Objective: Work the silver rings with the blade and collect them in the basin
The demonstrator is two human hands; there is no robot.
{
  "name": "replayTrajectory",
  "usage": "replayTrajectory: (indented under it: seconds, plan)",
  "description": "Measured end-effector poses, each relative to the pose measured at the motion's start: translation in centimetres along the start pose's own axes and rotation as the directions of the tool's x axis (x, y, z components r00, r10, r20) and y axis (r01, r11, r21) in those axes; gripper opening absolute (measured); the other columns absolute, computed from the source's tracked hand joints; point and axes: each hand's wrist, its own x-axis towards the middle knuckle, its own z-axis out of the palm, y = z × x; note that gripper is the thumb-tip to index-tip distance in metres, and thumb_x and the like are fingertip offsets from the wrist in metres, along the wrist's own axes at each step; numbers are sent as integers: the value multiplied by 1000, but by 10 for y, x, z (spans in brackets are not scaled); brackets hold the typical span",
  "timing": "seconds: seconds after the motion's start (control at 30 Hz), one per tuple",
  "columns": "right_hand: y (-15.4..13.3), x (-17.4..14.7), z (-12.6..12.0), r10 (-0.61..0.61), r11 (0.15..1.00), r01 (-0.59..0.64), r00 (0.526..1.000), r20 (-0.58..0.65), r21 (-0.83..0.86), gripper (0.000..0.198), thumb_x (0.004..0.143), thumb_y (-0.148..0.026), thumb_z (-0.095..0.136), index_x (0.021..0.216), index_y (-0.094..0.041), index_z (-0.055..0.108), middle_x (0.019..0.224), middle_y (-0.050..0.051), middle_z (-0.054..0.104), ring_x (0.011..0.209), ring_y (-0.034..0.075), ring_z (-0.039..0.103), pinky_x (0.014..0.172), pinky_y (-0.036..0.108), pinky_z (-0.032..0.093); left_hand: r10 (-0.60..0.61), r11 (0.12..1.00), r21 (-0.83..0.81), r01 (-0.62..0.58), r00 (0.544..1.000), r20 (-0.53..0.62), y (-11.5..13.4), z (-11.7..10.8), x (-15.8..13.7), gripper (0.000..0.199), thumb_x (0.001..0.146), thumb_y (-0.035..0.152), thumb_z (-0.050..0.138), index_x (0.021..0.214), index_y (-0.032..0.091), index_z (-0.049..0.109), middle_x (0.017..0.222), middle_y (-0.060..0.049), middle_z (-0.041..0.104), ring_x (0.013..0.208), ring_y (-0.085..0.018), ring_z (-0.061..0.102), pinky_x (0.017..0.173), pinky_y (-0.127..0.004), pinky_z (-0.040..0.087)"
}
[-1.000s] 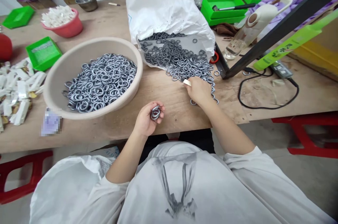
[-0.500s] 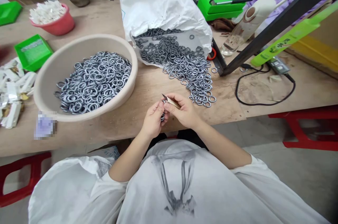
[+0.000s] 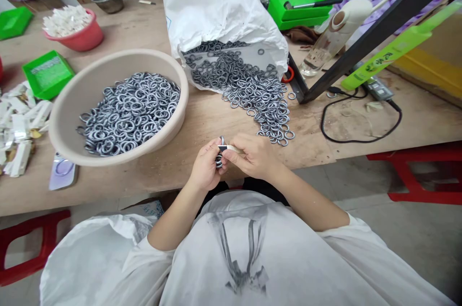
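head view | from wearer's head | facing forward, down | near table point(image 3: 206, 114)

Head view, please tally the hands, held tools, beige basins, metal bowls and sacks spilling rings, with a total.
Left hand, right hand: 2
Held dark-tipped tool: 1
Beige basin: 1
Metal bowl: 1
White sack spilling rings: 1
Total: 6
The rings themselves are too heaped to count.

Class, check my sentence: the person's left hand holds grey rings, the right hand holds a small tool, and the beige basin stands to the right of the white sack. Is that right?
Not quite: the head view shows the beige basin to the left of the white sack. The left hand holds grey rings, and the right hand holds a small tool.
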Motion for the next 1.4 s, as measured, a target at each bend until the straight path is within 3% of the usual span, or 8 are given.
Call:
replayTrajectory:
  seconds: [0.17, 0.33, 0.57, 0.67, 0.77, 0.87, 1.0, 1.4]
  plan:
    - [3, 3, -1, 41, 999, -40, 998, 47, -18, 46, 99, -49, 43, 68, -19, 56, 65, 1, 57, 61, 12, 49, 59, 26, 27, 13, 1000, -3, -13, 997, 72, 0, -1, -5, 44, 74, 51, 76, 67, 19, 46, 47, 6, 45, 38, -6, 38, 35, -15, 23]
    - [43, 22, -7, 495, 830, -461, 869, 31, -315, 46, 100, -51, 39, 79, -20, 65, 71, 4, 66, 67, 18, 57, 59, 28, 27, 5, 999, 41, -17, 964, 266, -1, -6, -13, 45, 81, 51, 70, 62, 16, 50, 49, 3, 46, 40, -6, 38, 37, -17, 27]
    - [89, 48, -5, 612, 630, -487, 791, 0, -605, 30, 95, -37, 53, 109, -16, 69, 115, 17, 70, 93, 29, 66, 70, 33, 40, 61, 996, 51, -67, 992, 110, 1, -18, 4, 35, 74, 41, 78, 93, 13, 69, 74, -4, 68, 46, -6, 50, 37, -17, 31]
    - [83, 47, -5, 567, 761, -515, 824, 16, -394, 27, 94, -33, 51, 98, -16, 70, 102, 13, 72, 89, 26, 66, 73, 33, 42, 56, 998, 20, -57, 998, 40, 1, -22, 12, 34, 70, 29, 79, 99, 15, 69, 78, -3, 69, 50, -6, 52, 37, -15, 31]
    - [62, 38, -4, 456, 860, -470, 883, 116, 200, 26, 92, -39, 53, 87, -17, 68, 86, 5, 71, 83, 20, 64, 76, 31, 45, 34, 999, -5, -34, 999, -41, 1, -24, 17, 29, 67, 30, 80, 87, 13, 67, 70, 0, 63, 49, -6, 51, 36, -14, 31]
    - [37, 25, 6, 343, 624, -417, 906, 247, 661, 31, 89, -49, 57, 83, -18, 63, 80, 2, 68, 77, 17, 64, 77, 31, 49, 9, 1000, -15, -9, 1000, -29, -2, -19, 17, 40, 69, 45, 81, 84, 13, 64, 68, 1, 60, 49, -5, 50, 36, -14, 30]
    - [21, 12, 25, 368, 434, -484, 865, 341, 760, 35, 85, -55, 61, 82, -21, 56, 63, -4, 59, 56, 13, 57, 59, 27, 49, -58, 998, 0, 58, 995, 87, -8, -10, 16, 50, 67, 57, 81, 80, 16, 57, 63, 3, 54, 46, -5, 45, 35, -14, 28]
    - [11, 9, 14, 254, 849, -219, 967, -9, 480, 25, 89, -44, 64, 94, -19, 66, 83, 1, 65, 80, 15, 60, 75, 28, 46, -17, 998, 70, 11, 996, 84, -8, -6, 9, 51, 69, 60, 78, 72, 17, 51, 56, 4, 49, 43, -6, 43, 35, -15, 26]
